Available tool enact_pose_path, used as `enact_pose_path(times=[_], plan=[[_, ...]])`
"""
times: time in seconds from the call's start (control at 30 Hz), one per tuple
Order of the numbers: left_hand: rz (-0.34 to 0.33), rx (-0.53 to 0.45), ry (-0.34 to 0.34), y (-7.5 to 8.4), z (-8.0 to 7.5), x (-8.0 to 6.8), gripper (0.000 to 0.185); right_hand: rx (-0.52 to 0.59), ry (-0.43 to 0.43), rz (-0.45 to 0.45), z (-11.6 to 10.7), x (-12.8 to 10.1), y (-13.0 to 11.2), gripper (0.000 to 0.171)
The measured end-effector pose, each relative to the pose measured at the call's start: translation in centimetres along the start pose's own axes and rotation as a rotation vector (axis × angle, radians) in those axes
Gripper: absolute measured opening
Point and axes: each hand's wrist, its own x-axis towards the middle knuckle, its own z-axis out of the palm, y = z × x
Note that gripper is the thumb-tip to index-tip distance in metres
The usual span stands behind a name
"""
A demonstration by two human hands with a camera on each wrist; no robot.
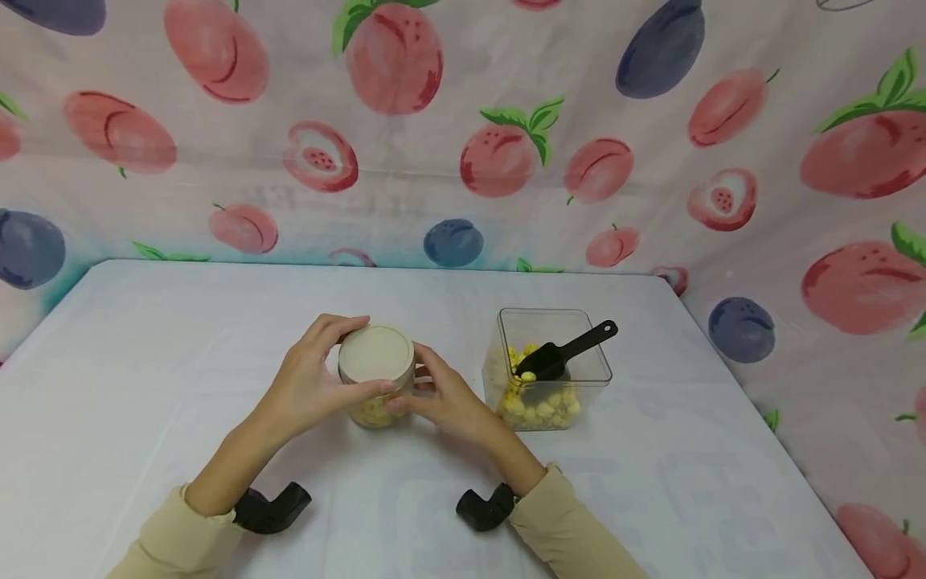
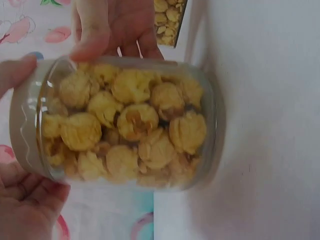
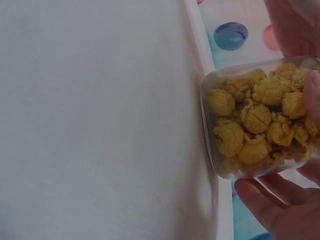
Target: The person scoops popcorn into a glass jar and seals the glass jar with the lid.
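A clear jar (image 2: 130, 125) filled with yellow popcorn stands upright at the middle of the table, its pale cream lid (image 1: 374, 354) on top. My left hand (image 1: 307, 394) grips the lid from the left, thumb along the near rim and fingers at the far side. From the right, my right hand (image 1: 452, 406) holds the jar, its thumb on the near side and fingers around the right side. Popcorn shows through the jar wall in both wrist views. Whether the lid is screwed tight cannot be seen.
Right of the jar stands a clear square container (image 1: 494, 386) with popcorn in it. A black scoop (image 1: 550, 362) leans inside, its handle over the right rim. The white table (image 1: 181, 338) meets a fruit-print cloth (image 1: 405, 193) behind. Black bent pieces (image 1: 271, 511) sit at both wrists.
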Motion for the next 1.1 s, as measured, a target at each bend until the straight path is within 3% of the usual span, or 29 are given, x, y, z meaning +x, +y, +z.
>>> enact_pose_path(times=[0.23, 0.37, 0.57, 0.7, 0.9, 1.1], plan=[[0.113, -0.057, -0.066, -1.0, -0.4, 0.3, 0.076, 0.000, -0.004, 0.012, -0.1, 0.1, -0.1, 0.078], [0.170, -0.144, -0.128, -1.6, -0.6, 0.7, 0.075, -0.016, 0.003, 0.013, -0.2, 0.2, -0.1, 0.078], [0.148, -0.220, -0.216, -2.1, -0.8, 0.9, 0.073, -0.002, -0.008, 0.001, -0.2, 0.2, 0.0, 0.078], [0.115, -0.159, -0.212, -1.8, -1.0, 0.8, 0.076, -0.010, -0.003, -0.001, -0.2, 0.0, 0.0, 0.078], [0.046, 0.008, -0.139, -0.2, -1.3, 0.5, 0.086, -0.032, 0.002, -0.012, -0.2, 0.0, 0.0, 0.076], [-0.011, 0.153, -0.073, 1.3, -0.7, 0.0, 0.093, -0.037, 0.009, -0.025, -0.1, 0.0, 0.0, 0.074]])
